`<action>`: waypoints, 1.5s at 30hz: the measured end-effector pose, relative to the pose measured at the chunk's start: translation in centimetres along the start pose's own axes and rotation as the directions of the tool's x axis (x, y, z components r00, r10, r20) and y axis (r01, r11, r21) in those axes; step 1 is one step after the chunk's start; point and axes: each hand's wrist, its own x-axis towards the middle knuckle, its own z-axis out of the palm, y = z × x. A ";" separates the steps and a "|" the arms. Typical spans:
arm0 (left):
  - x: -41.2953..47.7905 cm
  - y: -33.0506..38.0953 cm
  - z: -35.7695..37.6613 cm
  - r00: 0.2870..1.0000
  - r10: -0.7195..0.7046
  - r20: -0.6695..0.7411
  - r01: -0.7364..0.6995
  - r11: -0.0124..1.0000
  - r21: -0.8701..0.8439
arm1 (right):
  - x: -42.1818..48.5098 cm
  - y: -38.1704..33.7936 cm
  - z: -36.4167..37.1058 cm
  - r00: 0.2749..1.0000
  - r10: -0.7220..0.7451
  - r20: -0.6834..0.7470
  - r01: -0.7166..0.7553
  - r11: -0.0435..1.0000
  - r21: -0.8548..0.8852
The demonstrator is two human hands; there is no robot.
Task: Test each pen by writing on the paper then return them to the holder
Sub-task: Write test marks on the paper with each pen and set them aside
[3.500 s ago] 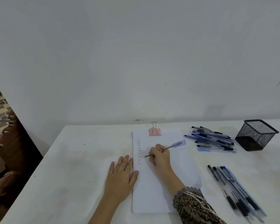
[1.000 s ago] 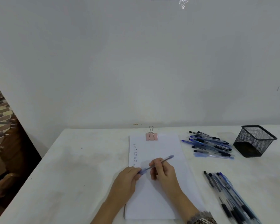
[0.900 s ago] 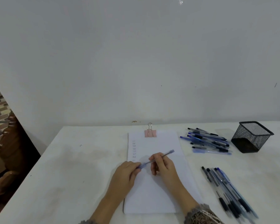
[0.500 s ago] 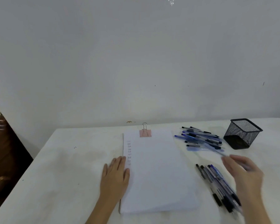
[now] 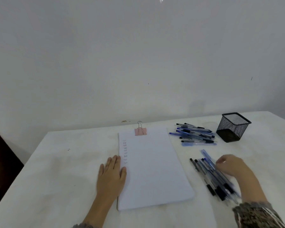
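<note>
A white paper pad (image 5: pixel 155 170) lies in the middle of the table, with a column of small written marks down its left margin. My left hand (image 5: pixel 111 176) rests flat on the pad's left edge, fingers straight. To the right, my right hand (image 5: pixel 234 168) is curled over the near pile of pens (image 5: pixel 211 180). Its fingers pinch a capped blue pen (image 5: pixel 206 156), which lies against that pile and points away from me. A second pile of pens (image 5: pixel 194 134) lies farther back. The black mesh holder (image 5: pixel 234 129) stands at the back right, tilted, with no pens visible in it.
A pink binder clip (image 5: pixel 140 131) clamps the pad's top edge. The white table (image 5: pixel 64 170) meets a plain wall at the back. Dark wooden furniture (image 5: pixel 0 162) stands past the table's left edge.
The right hand stopped writing, the left hand capped the pen, and the right hand carried it to the near pile on the right. The left hand went back to lying flat on the pad's edge.
</note>
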 end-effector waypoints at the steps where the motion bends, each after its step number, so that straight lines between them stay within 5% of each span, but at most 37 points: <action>1: 0.0 0.0 0.0 1.000 -0.003 0.007 0.003 1.000 0.007 | 0.6 -0.5 -0.1 1.000 -0.004 -0.019 0.004 1.000 -0.024; 7: -0.1 0.0 -0.3 1.000 0.007 -0.005 -0.007 1.000 -0.001 | 2.2 -6.1 0.1 0.942 -0.277 -0.190 0.281 0.960 -0.008; 10: -0.1 -0.1 -0.2 1.000 0.008 -0.007 -0.008 1.000 0.005 | 2.3 -7.9 1.1 0.896 -0.404 -0.186 0.383 0.913 -0.138; 21: -0.3 0.1 -0.3 1.000 0.011 -0.012 -0.012 0.999 -0.045 | 3.6 -8.7 2.5 0.768 -0.635 -0.085 0.488 0.665 -0.566; 25: -0.4 0.1 -0.3 0.998 0.030 -0.060 -0.035 0.996 -0.083 | 2.0 -10.0 1.8 0.543 -0.719 -0.434 0.670 0.682 -0.292; 28: -0.6 0.1 -0.3 0.991 0.079 -0.109 -0.097 0.979 -0.178 | -1.9 -12.8 0.6 0.426 -0.692 -0.583 0.862 0.506 0.029; 32: -0.6 -0.2 0.1 0.977 0.154 -0.144 -0.183 0.961 -0.210 | -7.0 -16.1 1.3 0.452 -0.771 -0.449 0.892 0.383 0.239; 35: -0.6 -0.1 -0.2 0.977 0.157 -0.146 -0.187 0.957 -0.220 | -8.5 -17.6 4.2 0.463 -0.845 -0.268 0.885 0.459 0.082; 39: -0.7 0.0 -0.5 0.981 0.133 -0.138 -0.168 0.944 -0.284 | -8.5 -17.8 9.0 0.336 -0.940 -0.055 0.899 0.338 -0.279; 45: -0.8 -0.3 -0.1 0.961 0.167 -0.219 -0.227 0.931 -0.286 | -8.1 -18.0 11.4 0.206 -0.977 -0.060 0.936 0.214 -0.279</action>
